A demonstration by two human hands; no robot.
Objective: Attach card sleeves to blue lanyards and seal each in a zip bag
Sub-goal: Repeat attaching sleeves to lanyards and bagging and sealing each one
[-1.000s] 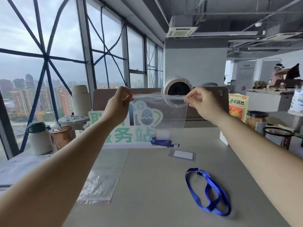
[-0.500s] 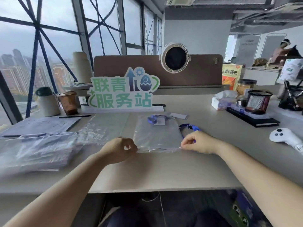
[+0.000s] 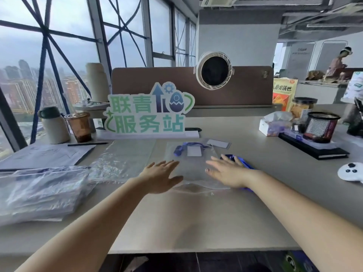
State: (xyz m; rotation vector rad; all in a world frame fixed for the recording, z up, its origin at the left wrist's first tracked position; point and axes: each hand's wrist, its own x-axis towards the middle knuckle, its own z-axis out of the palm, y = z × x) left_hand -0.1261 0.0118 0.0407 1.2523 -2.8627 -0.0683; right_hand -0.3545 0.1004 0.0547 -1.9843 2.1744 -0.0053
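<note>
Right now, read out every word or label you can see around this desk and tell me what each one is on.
"联青" above "服务站": on the green-and-white standing sign.
"锅巴": the end of the line on the orange snack bag; the characters before it are blurred.
Too small to read: the heading on the wall poster.
Blurred: the green print on the white package at the right edge.

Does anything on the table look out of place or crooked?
The zip bag, with the left hand and right hand spread over it, has a near edge that buckles upward instead of lying straight; I cannot tell if it is sealed. A loose blue lanyard lies partly under the right hand.
</note>
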